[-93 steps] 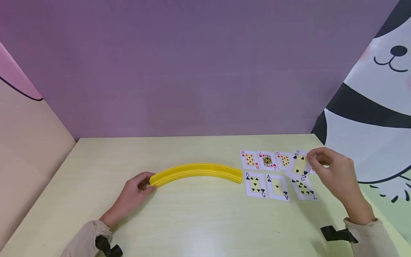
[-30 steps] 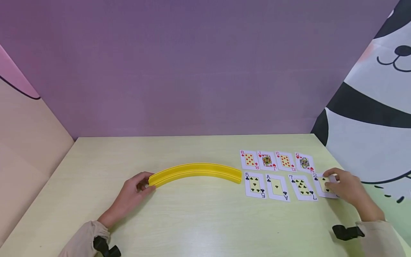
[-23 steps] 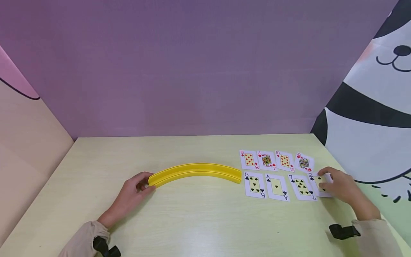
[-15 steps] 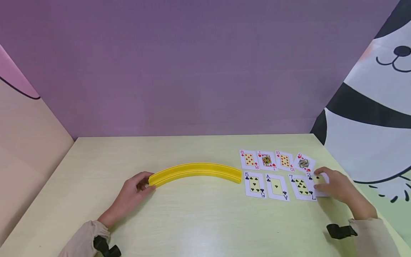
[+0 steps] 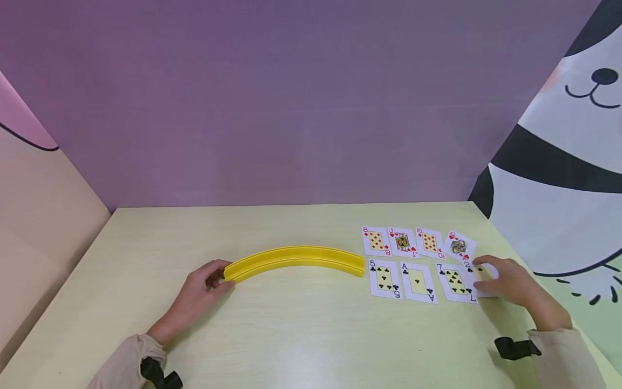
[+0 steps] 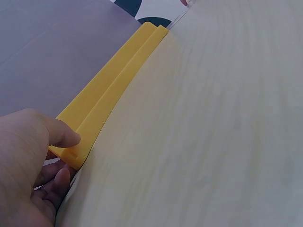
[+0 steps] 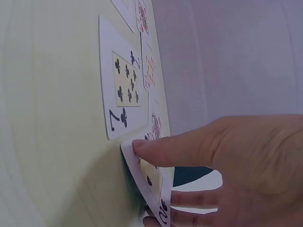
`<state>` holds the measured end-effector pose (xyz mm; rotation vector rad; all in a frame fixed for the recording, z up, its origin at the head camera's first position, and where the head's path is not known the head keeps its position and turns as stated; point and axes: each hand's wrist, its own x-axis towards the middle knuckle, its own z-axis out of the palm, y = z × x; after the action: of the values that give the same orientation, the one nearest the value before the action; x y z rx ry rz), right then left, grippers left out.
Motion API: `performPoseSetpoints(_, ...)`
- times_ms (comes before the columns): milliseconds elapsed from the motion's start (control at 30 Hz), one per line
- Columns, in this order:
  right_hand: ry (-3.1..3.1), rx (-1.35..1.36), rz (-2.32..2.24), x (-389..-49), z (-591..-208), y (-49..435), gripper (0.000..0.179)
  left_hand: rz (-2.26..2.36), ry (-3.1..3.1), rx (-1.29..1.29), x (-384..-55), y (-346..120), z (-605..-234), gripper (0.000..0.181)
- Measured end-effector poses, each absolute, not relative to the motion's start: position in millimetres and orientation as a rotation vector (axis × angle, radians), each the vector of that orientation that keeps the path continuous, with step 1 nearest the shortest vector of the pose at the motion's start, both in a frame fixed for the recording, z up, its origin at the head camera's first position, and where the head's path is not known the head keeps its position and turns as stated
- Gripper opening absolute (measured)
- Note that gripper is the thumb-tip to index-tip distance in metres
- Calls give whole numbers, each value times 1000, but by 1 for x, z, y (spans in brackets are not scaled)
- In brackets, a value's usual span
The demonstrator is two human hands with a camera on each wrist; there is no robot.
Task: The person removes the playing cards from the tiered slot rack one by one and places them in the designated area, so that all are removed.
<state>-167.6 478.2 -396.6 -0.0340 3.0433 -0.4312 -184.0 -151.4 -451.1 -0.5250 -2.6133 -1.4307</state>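
Observation:
In the head view my left hand grips the left end of a long, curved yellow card holder, its groove bare. The left wrist view has the thumb on top of that end and fingers below it. At the right, my right hand pinches a playing card, a black two, at the end of the lower row. The right wrist view shows this card bent, thumb on its face, fingertips at its far edge. Beside it lies the seven of clubs.
The lower row also holds the five of clubs and an ace. Behind it are the eight, jack, ten and a tilted queen. A purple panel rises behind the table.
My right hand has brought the two from over the upper row to the lower row's right end, then left against the seven. The queen has turned askew. My left hand has stayed on the holder.

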Motion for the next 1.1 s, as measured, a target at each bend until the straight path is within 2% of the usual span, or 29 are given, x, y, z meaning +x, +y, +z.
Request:
performPoseSetpoints(567, 3068, -20, -385, -169, -396, 475, 45, -1419, -2620, -527, -185, -151, -450, 32)
performPoseSetpoints(767, 3145, 14, -387, -168, -381, 454, 48, -1421, -2592, -550, -184, -150, -451, 31)
performPoseSetpoints(1100, 3243, -163, -480, -164, -374, 406, 41, -1375, -2571, -446, -183, -145, -459, 32)
